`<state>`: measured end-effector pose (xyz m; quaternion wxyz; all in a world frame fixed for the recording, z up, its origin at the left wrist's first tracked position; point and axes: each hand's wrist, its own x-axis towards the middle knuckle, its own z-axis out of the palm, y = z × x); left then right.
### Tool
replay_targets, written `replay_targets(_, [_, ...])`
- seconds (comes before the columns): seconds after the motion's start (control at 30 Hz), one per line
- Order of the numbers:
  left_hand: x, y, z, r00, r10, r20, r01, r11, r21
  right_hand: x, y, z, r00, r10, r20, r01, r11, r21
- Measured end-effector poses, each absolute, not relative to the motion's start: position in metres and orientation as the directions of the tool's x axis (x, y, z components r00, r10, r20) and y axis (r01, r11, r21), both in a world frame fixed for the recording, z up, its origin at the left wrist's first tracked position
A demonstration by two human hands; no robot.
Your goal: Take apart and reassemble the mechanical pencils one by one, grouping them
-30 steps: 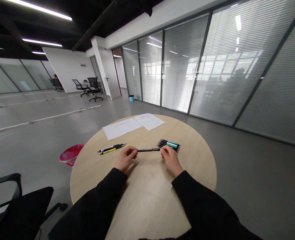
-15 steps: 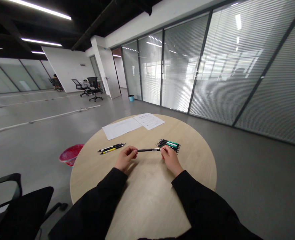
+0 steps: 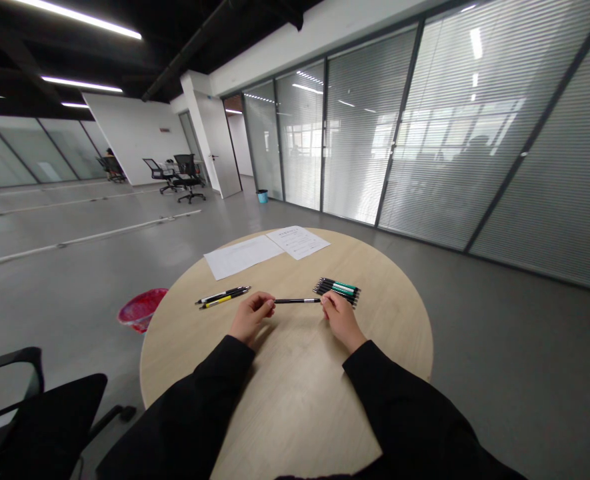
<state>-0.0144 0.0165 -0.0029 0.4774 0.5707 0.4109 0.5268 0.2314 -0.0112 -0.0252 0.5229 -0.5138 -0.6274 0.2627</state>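
Note:
A slim black pen [image 3: 297, 301] with a pale band near its right end is held level above the table. My left hand [image 3: 253, 316] pinches its left end between thumb and fingers. Its right end is pinched by my right hand [image 3: 342, 319]. Just behind the right hand lies a row of several pens [image 3: 339, 288], black and green, side by side and partly hidden by that hand. To the left of my left hand, a few more pens [image 3: 225, 297] rest together, one with a yellow barrel and one with a white part.
Two printed sheets, a left sheet [image 3: 243, 257] and a right sheet [image 3: 299, 243], lie at the far side of the round wooden table [image 3: 295, 413]. A red basin [image 3: 142, 309] stands on the floor to the left. A black chair [image 3: 45, 420] is at the near left.
The pen has turned about its length between my fingers, so its pale band shows more clearly and the clip no longer shows. Both hands stay in place.

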Motion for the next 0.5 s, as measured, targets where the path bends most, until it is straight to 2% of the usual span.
replay_targets(0.5, [-0.0140, 0.0138, 0.0008, 0.121, 0.968, 0.221, -0.031, -0.219, 0.975, 0.2309, -0.0110, -0.0272, 0.072, 0.918, 0.389, 0.365, 0.339, -0.867])
